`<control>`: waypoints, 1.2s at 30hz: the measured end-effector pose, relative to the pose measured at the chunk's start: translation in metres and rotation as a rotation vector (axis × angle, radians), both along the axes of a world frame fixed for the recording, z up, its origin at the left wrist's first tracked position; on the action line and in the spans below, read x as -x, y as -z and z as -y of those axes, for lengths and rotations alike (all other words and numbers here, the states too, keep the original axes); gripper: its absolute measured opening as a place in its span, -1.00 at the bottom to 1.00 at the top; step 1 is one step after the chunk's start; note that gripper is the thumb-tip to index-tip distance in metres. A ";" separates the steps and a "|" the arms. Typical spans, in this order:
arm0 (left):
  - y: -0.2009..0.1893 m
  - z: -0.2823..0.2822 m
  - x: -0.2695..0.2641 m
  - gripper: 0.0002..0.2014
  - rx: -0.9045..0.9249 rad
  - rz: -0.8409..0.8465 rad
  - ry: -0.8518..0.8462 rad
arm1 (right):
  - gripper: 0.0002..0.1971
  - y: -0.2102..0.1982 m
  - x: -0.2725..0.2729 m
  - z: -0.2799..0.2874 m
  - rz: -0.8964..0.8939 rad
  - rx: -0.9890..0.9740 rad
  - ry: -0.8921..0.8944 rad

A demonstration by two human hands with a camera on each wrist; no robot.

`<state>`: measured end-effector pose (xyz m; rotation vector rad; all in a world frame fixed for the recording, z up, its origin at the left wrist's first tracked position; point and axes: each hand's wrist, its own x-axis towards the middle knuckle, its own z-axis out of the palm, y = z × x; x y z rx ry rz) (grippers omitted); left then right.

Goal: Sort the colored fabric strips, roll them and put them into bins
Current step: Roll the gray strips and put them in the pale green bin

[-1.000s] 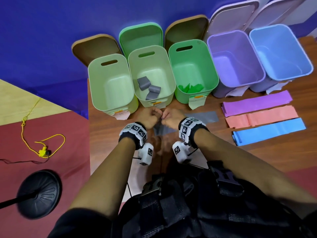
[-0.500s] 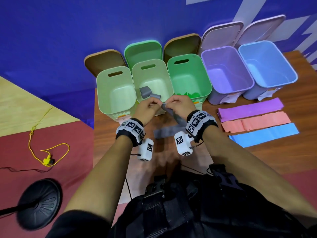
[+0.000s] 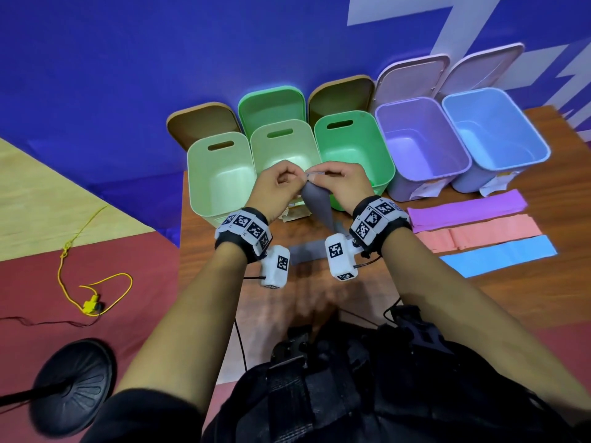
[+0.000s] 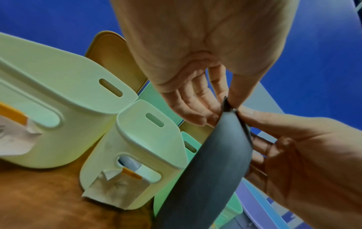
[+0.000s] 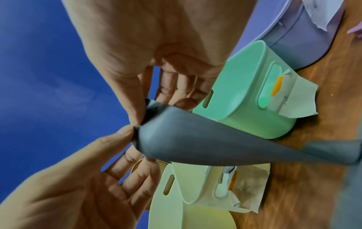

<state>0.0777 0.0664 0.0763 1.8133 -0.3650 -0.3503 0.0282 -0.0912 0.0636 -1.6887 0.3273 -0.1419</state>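
**Grey strip lifted by its top edge**

Grey strip (image 3: 315,203) hangs from both hands over the tabletop (image 3: 319,292), lower end trailing on the wood. Left hand (image 3: 276,190) & right hand (image 3: 340,183) each pinch a top corner w/ thumb + fingertip, a grasping grip, probably to square the end for rolling. Pale green bin (image 3: 284,145) w/ grey rolls sits just behind, likely the destination.
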 end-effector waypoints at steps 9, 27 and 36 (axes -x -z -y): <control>-0.003 -0.001 -0.001 -0.81 0.041 0.007 0.000 | -0.85 -0.002 0.006 0.001 0.031 -0.093 -0.009; -0.017 -0.004 -0.002 -0.84 0.122 0.074 0.002 | -0.86 -0.015 0.002 -0.002 0.091 -0.153 -0.029; -0.011 -0.003 0.000 -0.87 0.076 0.009 -0.009 | -0.77 -0.009 0.002 -0.001 0.086 -0.152 -0.036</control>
